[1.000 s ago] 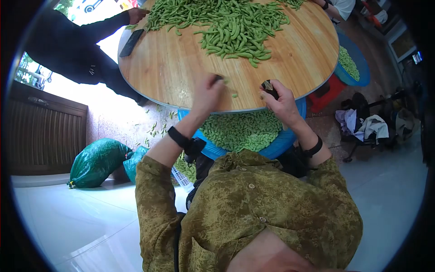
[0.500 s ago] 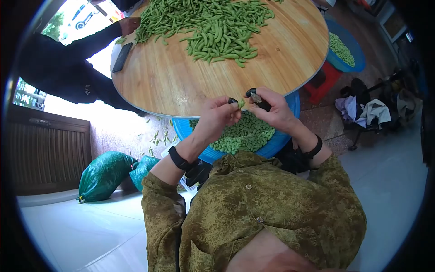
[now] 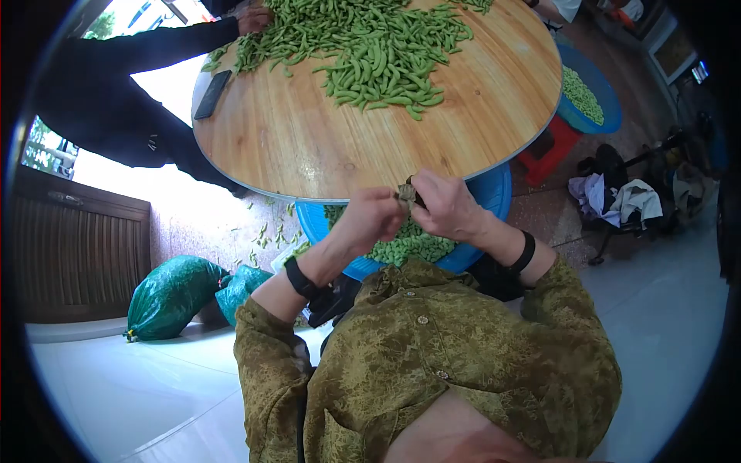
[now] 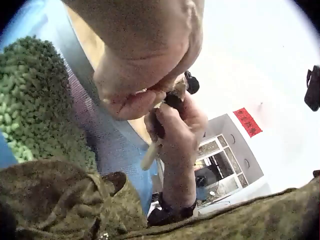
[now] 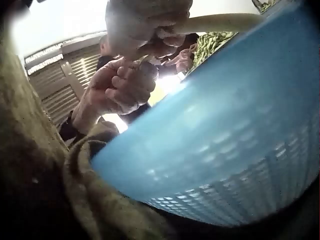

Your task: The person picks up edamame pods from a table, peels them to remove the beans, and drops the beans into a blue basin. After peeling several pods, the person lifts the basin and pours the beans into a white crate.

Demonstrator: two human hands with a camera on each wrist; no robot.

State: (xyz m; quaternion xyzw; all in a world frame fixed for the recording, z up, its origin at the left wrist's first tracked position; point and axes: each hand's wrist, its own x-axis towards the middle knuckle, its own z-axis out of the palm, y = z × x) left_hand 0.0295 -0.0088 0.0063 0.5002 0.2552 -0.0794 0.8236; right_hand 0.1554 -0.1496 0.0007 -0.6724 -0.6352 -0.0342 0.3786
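Observation:
My left hand (image 3: 370, 220), fingers curled, pinches a green bean pod (image 5: 145, 59), mostly hidden by the fingers. Against it works my right hand (image 3: 449, 207), whose fist grips a pale stick-like handle (image 4: 149, 156) that juts out below the little finger. Dark and grey coverings (image 3: 407, 193) show at the thumb and fingertips where the hands meet. Both hands are over the near rim of a blue basket (image 3: 494, 202), which holds shelled green beans (image 3: 413, 248). On the round wooden table (image 3: 309, 147) lies a large heap of green pods (image 3: 382, 65).
A dark flat bar (image 3: 212, 94) lies at the table's left edge, near another person's hand (image 3: 253, 19). Green sacks (image 3: 174, 297) stand on the floor at left. At right are a second blue basin (image 3: 606, 92) with beans, a red stool (image 3: 549, 150) and a pile of cloths (image 3: 637, 202).
My left hand has come back from the tabletop with a pod and now meets my right hand over the basket's rim. The other person's hand has moved right onto the pods.

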